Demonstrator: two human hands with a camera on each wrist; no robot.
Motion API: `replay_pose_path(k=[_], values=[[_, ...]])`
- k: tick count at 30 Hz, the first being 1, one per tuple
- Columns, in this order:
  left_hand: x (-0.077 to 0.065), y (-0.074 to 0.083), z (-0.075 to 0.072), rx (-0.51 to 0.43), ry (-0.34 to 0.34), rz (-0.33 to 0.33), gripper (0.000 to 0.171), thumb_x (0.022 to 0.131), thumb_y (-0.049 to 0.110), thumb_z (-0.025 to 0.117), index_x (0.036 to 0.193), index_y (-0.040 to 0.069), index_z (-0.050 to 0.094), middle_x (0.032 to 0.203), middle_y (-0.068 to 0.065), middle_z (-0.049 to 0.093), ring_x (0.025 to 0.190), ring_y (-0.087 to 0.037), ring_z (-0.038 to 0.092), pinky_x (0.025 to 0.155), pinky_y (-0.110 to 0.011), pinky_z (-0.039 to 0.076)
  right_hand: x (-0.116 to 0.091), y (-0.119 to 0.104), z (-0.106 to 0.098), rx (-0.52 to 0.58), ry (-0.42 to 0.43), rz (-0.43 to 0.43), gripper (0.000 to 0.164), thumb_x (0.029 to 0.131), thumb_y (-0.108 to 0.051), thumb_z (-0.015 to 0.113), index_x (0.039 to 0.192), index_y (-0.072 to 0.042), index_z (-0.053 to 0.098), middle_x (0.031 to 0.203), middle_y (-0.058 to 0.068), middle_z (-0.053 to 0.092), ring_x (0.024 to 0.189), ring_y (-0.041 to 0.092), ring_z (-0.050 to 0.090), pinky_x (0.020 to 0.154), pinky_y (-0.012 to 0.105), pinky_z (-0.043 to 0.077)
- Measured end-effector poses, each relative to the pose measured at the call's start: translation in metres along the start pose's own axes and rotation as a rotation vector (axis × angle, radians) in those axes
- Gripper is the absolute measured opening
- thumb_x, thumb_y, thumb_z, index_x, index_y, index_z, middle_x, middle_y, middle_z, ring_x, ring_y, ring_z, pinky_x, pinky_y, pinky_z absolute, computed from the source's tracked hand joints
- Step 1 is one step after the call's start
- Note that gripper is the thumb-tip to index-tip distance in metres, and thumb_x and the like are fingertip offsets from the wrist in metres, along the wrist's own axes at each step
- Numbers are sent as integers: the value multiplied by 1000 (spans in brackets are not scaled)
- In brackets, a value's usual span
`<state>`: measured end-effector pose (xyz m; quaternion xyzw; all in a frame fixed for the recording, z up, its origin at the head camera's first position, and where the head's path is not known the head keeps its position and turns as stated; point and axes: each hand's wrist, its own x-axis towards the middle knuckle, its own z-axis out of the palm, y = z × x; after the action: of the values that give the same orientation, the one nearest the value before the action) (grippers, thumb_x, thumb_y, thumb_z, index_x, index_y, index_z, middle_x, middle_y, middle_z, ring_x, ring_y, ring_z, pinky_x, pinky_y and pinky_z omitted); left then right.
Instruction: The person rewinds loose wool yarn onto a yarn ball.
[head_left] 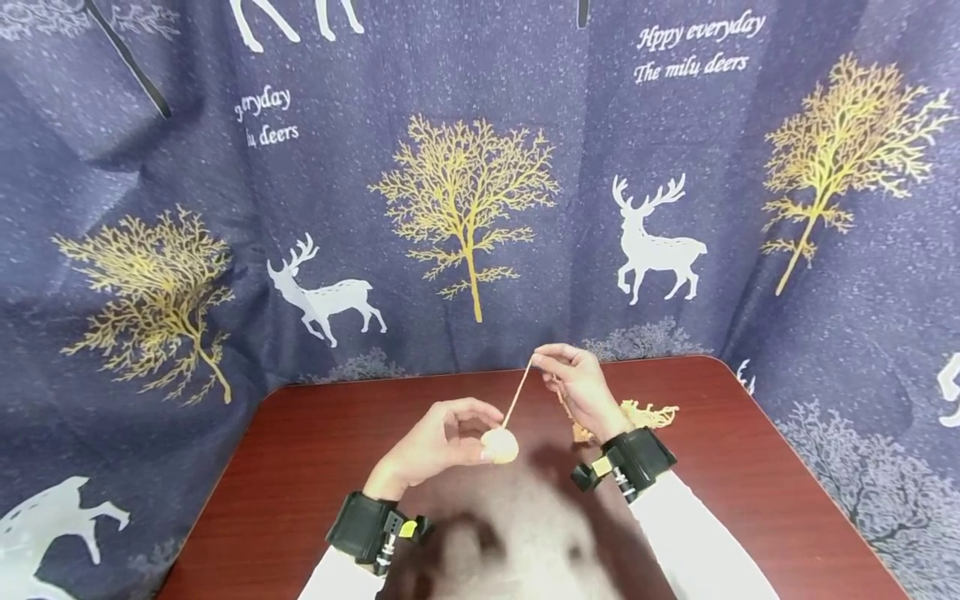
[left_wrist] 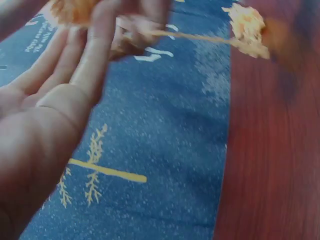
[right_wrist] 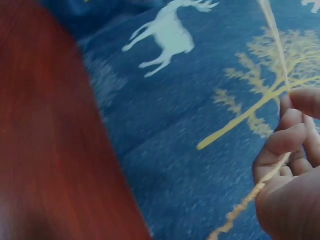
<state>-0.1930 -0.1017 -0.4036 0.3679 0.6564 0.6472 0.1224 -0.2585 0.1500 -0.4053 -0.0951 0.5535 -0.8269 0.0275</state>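
Blue curtain [head_left: 536,308] w/ white deer & gold trees hangs behind the red-brown table [head_left: 750,467]. From my remote end I see L hand [head_left: 429,442] holding a pale yarn ball [head_left: 501,447] btwn thumb & fingers, above the table. R hand [head_left: 581,385], higher, pinches the strand [head_left: 517,396], straight from ball; loose yarn pile [head_left: 651,415] lies nr R wrist.

yarn ball [head_left: 504,447] partly covered by left grip [head_left: 423,440], its top cropped in the left wrist view, yarn pile [head_left: 649,415] right of ball partly behind right grip [head_left: 587,390], tabletop [head_left: 247,508] cropped below ball
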Motion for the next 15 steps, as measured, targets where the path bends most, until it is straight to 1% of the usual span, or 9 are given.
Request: replay_pose_path(k=[1, 2, 5, 7, 9, 11, 12, 14, 15], values=[[1, 1, 0, -44, 21, 30, 46, 86, -4, 73, 129, -6, 58, 112, -12, 70, 102, -19, 68, 85, -32, 58, -1, 4, -1, -57, -2, 19, 11, 91, 2, 69, 95, -7, 73, 82, 0, 71, 62, 6, 56, 54, 16, 45], [3, 3, 0, -92, 51, 54, 51, 86, -4, 73, 133, -5, 56, 113, -10, 70, 103, -18, 67, 86, -32, 57, -1, 8, -3, -116, -22, 37, 9, 90, 1, 70, 96, -5, 73, 82, 1, 71, 63, 7, 56, 54, 17, 46], [9, 8, 1, -223, 176, 128, 57, 86, -6, 71, 139, -2, 54, 118, -6, 68, 106, -18, 66, 89, -30, 57, -5, 19, -7, -295, -112, 90, 10, 89, -2, 72, 99, 0, 73, 86, 3, 71, 65, 10, 58, 56, 19, 47], [13, 10, 1, -287, 274, 165, 55, 86, -9, 69, 138, -3, 56, 119, -6, 68, 107, -17, 66, 89, -29, 57, -10, 25, -10, -398, -194, 106, 15, 89, -4, 72, 101, 4, 71, 88, 5, 70, 66, 12, 57, 55, 19, 46], [16, 11, 1, -331, 373, 178, 48, 86, -13, 66, 133, -8, 58, 118, -6, 70, 105, -16, 67, 89, -27, 56, -15, 29, -11, -483, -263, 105, 16, 89, -6, 73, 101, 4, 71, 89, 7, 70, 67, 14, 56, 55, 19, 45], [19, 11, 2, -346, 488, 165, 43, 86, -17, 64, 129, -13, 59, 114, -7, 72, 102, -16, 68, 88, -26, 57, -21, 31, -10, -549, -320, 85, 16, 88, -7, 74, 101, 3, 72, 87, 7, 70, 66, 15, 56, 53, 19, 44], [20, 10, 3, -332, 546, 152, 42, 86, -17, 63, 127, -15, 59, 112, -6, 72, 100, -15, 68, 87, -26, 57, -24, 31, -10, -577, -344, 77, 15, 88, -7, 74, 100, 2, 72, 86, 7, 70, 65, 14, 55, 52, 19, 43], [23, 7, 3, -271, 662, 115, 39, 86, -17, 65, 124, -17, 59, 110, -7, 72, 98, -14, 69, 85, -24, 57, -29, 29, -8, -608, -393, 55, 13, 87, -8, 75, 97, -1, 73, 82, 8, 69, 63, 12, 54, 52, 19, 42], [24, 6, 3, -213, 715, 93, 38, 86, -15, 67, 123, -16, 60, 109, -8, 72, 97, -14, 69, 84, -24, 57, -32, 28, -7, -617, -417, 44, 11, 87, -7, 75, 97, -1, 73, 81, 10, 69, 62, 10, 53, 51, 19, 42]])
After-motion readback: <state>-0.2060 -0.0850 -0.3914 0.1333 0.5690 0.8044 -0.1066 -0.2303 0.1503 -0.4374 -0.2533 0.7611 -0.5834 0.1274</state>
